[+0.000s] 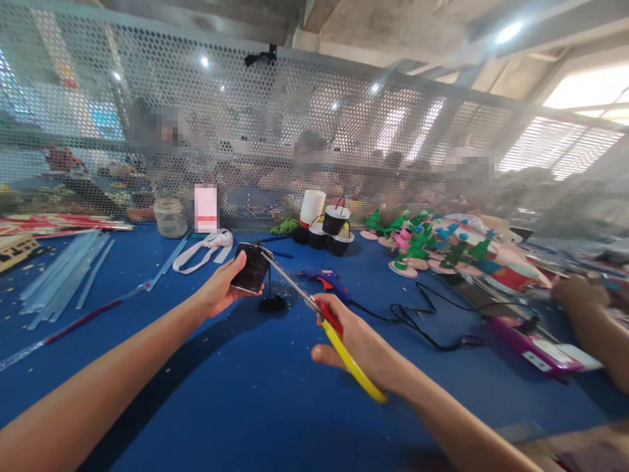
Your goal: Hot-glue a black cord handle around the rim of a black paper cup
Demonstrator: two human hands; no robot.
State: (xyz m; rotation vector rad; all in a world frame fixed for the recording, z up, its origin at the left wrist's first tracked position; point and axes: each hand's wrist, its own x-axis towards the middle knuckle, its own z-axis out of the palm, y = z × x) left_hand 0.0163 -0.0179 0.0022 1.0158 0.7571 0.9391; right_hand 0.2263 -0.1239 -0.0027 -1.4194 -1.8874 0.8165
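My left hand (pixel 219 286) is closed around a small cup (pixel 251 270) wrapped in black yarn, tilted above the blue table. A black strand hangs from it towards a small heap of black yarn (pixel 273 303) on the tabletop. My right hand (pixel 361 341) grips scissors (pixel 293 283) with one yellow and one red handle, the thumb apart from the other fingers. The blade tips reach the cup's upper right rim; whether they touch the yarn I cannot tell. Just behind the scissors lies a blue glue gun (pixel 328 282) with an orange trigger.
Black-wrapped cups with handles (pixel 337 221) stand beside stacked white cups (pixel 312 206). Clear glue sticks (pixel 69 275), a jar (pixel 171 218) and white ribbon (pixel 206 252) lie left. Rightward are green craft figures (pixel 420 242), a purple power strip (pixel 535 347) and another person's hand (pixel 582 293). Perforated mesh (pixel 275 131) rises behind.
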